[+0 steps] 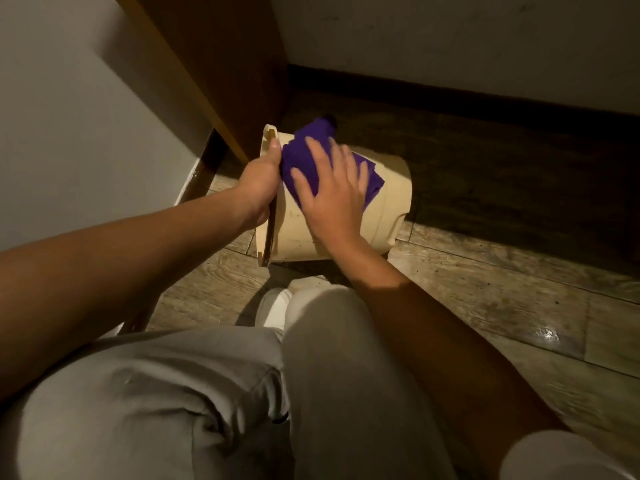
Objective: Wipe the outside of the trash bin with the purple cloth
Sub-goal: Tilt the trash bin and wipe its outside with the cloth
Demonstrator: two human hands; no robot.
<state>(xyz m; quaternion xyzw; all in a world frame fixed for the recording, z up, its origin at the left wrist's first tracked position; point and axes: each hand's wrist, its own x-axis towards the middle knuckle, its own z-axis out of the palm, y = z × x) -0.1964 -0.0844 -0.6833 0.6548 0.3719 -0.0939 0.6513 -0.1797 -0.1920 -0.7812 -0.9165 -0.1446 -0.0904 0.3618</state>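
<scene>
A cream plastic trash bin (389, 202) lies on its side on the wood floor, its open rim facing left and its base to the right. My left hand (258, 190) grips the rim at the bin's left end. The purple cloth (304, 157) is spread over the bin's upper side wall. My right hand (334, 194) presses flat on the cloth with fingers spread, covering its lower part. The bin's inside is hidden from view.
A brown wooden furniture panel (221, 64) and its dark leg (207, 164) stand just left of the bin. A white wall with a dark baseboard (450, 91) runs behind. My grey-trousered knees (194, 393) and a white shoe (273, 306) fill the foreground.
</scene>
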